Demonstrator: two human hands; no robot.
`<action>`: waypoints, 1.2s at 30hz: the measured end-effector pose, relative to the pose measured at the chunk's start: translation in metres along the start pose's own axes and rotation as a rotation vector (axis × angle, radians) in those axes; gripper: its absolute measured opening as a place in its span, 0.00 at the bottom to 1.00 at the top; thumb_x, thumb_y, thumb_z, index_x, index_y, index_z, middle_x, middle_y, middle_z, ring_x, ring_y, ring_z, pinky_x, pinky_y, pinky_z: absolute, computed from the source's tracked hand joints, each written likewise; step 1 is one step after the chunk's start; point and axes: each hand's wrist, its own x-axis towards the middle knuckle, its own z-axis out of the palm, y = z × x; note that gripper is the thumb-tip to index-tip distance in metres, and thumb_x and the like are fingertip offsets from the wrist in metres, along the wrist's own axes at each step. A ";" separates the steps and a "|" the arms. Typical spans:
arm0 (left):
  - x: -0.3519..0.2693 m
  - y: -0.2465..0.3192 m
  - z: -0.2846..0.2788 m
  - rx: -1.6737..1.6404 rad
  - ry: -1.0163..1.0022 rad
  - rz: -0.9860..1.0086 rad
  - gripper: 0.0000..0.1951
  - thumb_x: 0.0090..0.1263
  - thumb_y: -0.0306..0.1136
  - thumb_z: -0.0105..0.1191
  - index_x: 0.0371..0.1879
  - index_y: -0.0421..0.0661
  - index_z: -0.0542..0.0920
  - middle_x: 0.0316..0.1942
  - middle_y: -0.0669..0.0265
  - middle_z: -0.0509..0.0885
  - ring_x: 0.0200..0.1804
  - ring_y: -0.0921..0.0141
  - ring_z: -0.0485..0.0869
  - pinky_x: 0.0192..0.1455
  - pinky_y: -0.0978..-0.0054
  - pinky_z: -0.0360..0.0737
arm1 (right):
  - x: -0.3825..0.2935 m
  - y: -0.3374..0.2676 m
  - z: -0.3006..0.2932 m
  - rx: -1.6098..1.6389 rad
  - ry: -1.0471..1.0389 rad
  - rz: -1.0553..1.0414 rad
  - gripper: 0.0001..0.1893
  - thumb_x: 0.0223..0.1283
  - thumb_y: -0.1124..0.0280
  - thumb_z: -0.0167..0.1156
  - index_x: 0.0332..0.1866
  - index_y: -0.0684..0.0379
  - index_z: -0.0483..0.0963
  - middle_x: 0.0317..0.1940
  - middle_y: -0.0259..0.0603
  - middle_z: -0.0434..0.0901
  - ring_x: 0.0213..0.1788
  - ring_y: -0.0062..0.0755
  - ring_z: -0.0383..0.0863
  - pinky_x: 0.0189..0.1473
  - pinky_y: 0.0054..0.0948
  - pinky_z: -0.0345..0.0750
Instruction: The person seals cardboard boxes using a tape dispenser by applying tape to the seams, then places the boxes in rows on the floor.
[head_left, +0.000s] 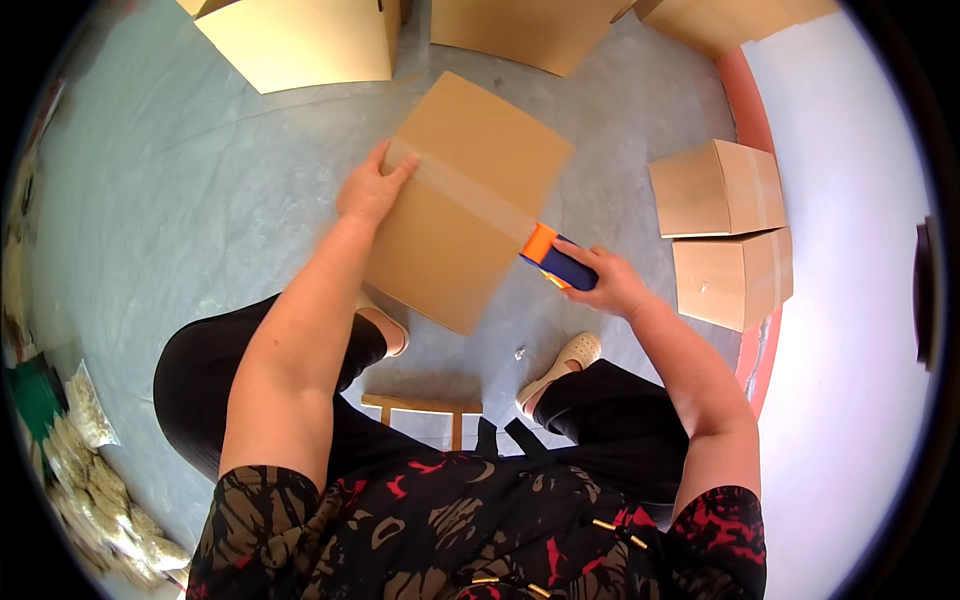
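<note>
A cardboard box (480, 180) is tilted in front of me, with a strip of clear packing tape (472, 196) across its face. My left hand (373, 184) grips the box's upper left edge, the thumb lying on the face close to the tape's end. In my right hand (609, 281) is an orange and dark blue tape dispenser (562, 261), its orange end at the box's right edge where the tape strip reaches it. The underside of the box is hidden from view.
Two taped cardboard boxes (694, 187) (712, 277) stand by the wall at right. Larger cartons (307, 41) (517, 30) line the far side. Clear bags of light-coloured items (97, 495) lie at lower left. A wooden frame piece (420, 406) shows between my legs.
</note>
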 end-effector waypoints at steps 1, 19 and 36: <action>-0.006 0.006 0.006 -0.015 -0.018 -0.015 0.41 0.63 0.71 0.53 0.72 0.63 0.70 0.60 0.61 0.84 0.63 0.60 0.80 0.63 0.62 0.75 | -0.010 0.013 0.006 0.000 -0.001 -0.001 0.37 0.49 0.62 0.72 0.70 0.36 0.72 0.40 0.45 0.79 0.42 0.49 0.83 0.47 0.39 0.80; 0.080 0.010 -0.050 -0.496 -0.146 0.195 0.30 0.75 0.53 0.55 0.66 0.42 0.77 0.62 0.60 0.81 0.61 0.69 0.80 0.66 0.72 0.72 | 0.090 -0.138 -0.059 -0.121 0.292 -0.218 0.31 0.49 0.55 0.67 0.64 0.38 0.77 0.43 0.42 0.86 0.41 0.46 0.86 0.44 0.39 0.82; 0.120 -0.025 -0.108 -0.124 0.157 0.418 0.28 0.78 0.63 0.38 0.60 0.60 0.84 0.69 0.73 0.77 0.70 0.69 0.74 0.72 0.74 0.66 | 0.149 -0.209 -0.067 -0.108 0.052 -0.226 0.28 0.49 0.50 0.68 0.58 0.46 0.81 0.41 0.44 0.87 0.43 0.45 0.86 0.46 0.40 0.81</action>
